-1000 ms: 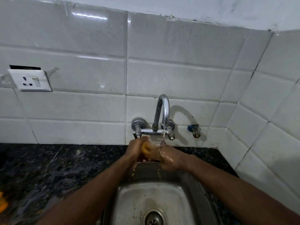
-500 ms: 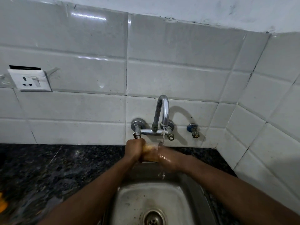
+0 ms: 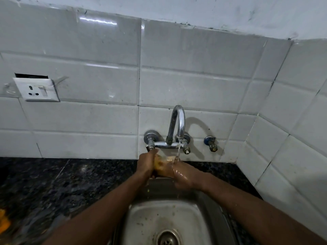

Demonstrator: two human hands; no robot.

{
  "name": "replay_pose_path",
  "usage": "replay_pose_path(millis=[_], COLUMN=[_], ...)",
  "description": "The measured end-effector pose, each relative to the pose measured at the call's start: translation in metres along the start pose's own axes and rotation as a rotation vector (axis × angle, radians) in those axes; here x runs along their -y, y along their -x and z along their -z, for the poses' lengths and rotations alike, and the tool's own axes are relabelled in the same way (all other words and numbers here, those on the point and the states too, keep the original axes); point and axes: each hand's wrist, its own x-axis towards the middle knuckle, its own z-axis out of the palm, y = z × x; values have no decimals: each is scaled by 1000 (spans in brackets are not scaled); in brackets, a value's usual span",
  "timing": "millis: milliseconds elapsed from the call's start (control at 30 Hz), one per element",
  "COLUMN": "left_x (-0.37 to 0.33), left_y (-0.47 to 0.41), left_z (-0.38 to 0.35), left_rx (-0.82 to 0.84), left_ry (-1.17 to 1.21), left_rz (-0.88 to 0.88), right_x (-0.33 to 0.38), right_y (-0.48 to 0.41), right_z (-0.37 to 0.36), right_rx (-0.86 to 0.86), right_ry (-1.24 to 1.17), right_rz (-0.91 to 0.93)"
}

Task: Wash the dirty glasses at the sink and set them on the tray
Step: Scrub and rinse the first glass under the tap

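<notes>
A clear glass [image 3: 163,163] smeared with yellowish residue is held over the back of the steel sink [image 3: 169,218]. My left hand [image 3: 146,165] curls round its left side. My wet right hand [image 3: 184,176] grips its right side. Water runs from the chrome tap [image 3: 177,124] in a thin stream onto the glass's right edge and my right hand, then drips into the basin. Most of the glass is hidden between my hands. No tray is in view.
Black speckled granite counter [image 3: 53,188] lies left of the sink and a narrower strip lies to its right. White tiled walls meet in a corner at the right. A wall socket [image 3: 38,89] sits at the left. Something orange [image 3: 3,222] shows at the left edge.
My hands have shifted the glass slightly up and back under the stream; the yellow smear now faces me more. Water keeps running.
</notes>
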Motion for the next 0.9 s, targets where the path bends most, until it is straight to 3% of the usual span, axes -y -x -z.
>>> replay_pose_path(millis=[67,100,233,267,333,400,433,500,567,600,633,733,800,900], left_x=[0,0,-7,-8,-8,-2,-1,-1,-5,-6,-7,-6,-4,-10], left_y=[5,5,-4,-3,3,9,10,3,-1,0,1,6,6,-1], left_z=[-2,-3,-5,-5,-4,-4,-5,-7,-8,-7,-6,-5,-5,-4], left_rx=[-49,-79,-35,-1,38,9,-46,-155,-122,-73,-41,-17,-90,-48], left_ry=[69,33,-102,-84,-14,24,-22,-102,-120,-112,-86,7,-126,-110], left_rz=[-76,-79,162,210,143,-60,-151,-132,58,111,98,-129,-221,37], right_x=[9,12,6,2,3,9,8,6,2,-2,-2,5,5,-1], right_y=[2,3,4,5,5,6,5,3,3,4,4,3,5,8], right_z=[5,6,8,8,9,11,10,9,10,7,5,8,10,10], right_rx=[16,35,27,23,46,47,58,43,44,20,-11,-64,-36,5], right_ry=[-256,-275,286,296,90,-245,-272,-39,295,330,283,-208,-269,92], right_rz=[-14,-66,-2,-29,-22,-108,-124,-89,-81,-100,-89,-124,-160,-72])
